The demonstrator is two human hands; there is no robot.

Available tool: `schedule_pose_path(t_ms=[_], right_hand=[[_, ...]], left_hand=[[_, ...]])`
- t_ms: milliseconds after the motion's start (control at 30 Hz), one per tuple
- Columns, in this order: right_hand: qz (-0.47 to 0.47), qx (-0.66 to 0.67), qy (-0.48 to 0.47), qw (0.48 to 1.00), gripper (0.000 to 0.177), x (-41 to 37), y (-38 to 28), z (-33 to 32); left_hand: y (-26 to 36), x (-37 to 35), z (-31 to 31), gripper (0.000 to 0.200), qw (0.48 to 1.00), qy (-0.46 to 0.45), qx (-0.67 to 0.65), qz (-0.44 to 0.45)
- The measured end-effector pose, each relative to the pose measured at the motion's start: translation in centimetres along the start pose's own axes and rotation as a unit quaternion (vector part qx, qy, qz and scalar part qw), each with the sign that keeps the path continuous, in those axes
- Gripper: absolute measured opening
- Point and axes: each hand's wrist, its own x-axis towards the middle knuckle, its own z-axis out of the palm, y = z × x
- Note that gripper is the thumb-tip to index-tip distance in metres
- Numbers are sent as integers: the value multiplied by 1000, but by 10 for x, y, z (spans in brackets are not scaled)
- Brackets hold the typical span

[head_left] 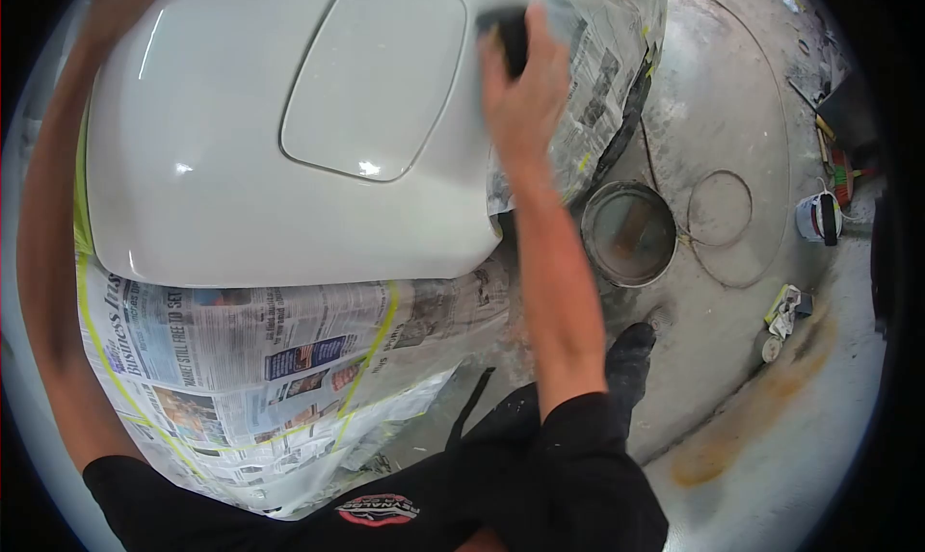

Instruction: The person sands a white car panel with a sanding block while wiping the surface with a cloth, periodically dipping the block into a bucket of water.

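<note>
A glossy white vehicle body panel [222, 215] fills the upper left, with the outline of a rounded flap [381, 80] on it. My right hand [528, 94] is closed around a black block-like pad [509, 39] at the panel's right edge. Motion blurs the hand and pad, and what the pad is made of cannot be made out. My left hand [125, 3] reaches to the far left edge of the panel at the top of the view. Its fingers are cut off by the frame. Newspaper masking [289, 340] with yellow-green tape hangs below the panel.
A round bucket [629, 234] holding murky liquid stands on the concrete floor right of my forearm. A thin hose [723, 171] loops beside it. Farther right are a small white pail [819, 218], a broom head [843, 178] and a crumpled wrapper [788, 306]. My shoe [634, 345] is near the bucket.
</note>
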Motion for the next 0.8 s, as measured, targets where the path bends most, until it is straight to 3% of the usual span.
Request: schedule_pose_path(t_ms=[100,167,233,300,367,433,500,567,733,800], right_hand=[[11,23,19,999,68,13,-1,2],[33,-16,-25,999,71,-56,-14,-14],[-14,-5,-41,999,73,-138,-32,-35],[-18,-1,-33,999,72,-136,-32,-38],[-34,1,-37,999,71,-100,-16,-26],[-13,15,-11,1000,67,-1,-1,-1],[-17,18,18,1000,62,68,17,18],[-2,12,8,1000,67,63,14,14],[-14,3,-45,999,76,-143,-24,-38],[-34,3,-29,999,76,-146,-20,-37]], left_hand=[[1,4,-6,32,998,-51,-14,28],[4,5,-6,34,999,-39,-2,-6],[5,5,-10,35,999,-36,-23,-21],[4,6,-14,37,996,-44,-79,-14],[-11,5,-6,39,998,-13,-63,11],[-16,4,1,47,994,25,-103,8],[-61,-16,4,46,997,-4,-73,10],[-73,-22,6,49,997,-24,-60,30],[-48,-8,-1,46,997,-25,-44,63],[-46,-4,-3,45,996,-25,-49,72]])
